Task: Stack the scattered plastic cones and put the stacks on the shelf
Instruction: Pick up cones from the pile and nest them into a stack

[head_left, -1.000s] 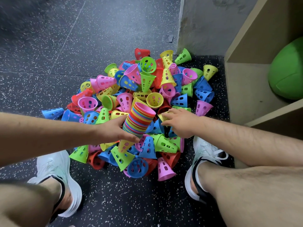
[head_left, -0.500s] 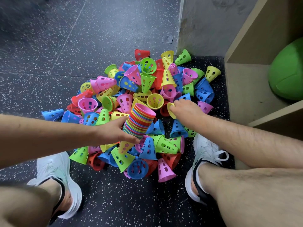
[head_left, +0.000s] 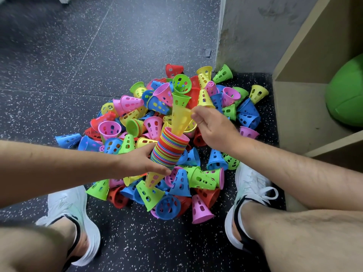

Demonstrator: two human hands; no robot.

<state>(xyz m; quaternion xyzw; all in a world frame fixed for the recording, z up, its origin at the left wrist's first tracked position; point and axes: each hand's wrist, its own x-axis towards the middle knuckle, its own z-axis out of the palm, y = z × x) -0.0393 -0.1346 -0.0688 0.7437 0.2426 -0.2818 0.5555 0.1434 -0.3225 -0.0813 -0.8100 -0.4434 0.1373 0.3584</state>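
A heap of scattered plastic cones in pink, blue, green, yellow and red lies on the dark speckled floor. My left hand grips a tall stack of nested cones, held tilted with its wide mouth up and to the right. My right hand pinches the rim of a single yellow cone, whose narrow end sits in the mouth of the stack. The wooden shelf stands at the right.
A green ball sits inside the shelf compartment. My two white shoes flank the heap. A grey wall rises behind the cones. Bare speckled floor stretches to the left and far side.
My right hand picked a yellow cone out of the heap, lifted it up and left, and brought its tip into the top of the stack. My left hand kept holding the stack.
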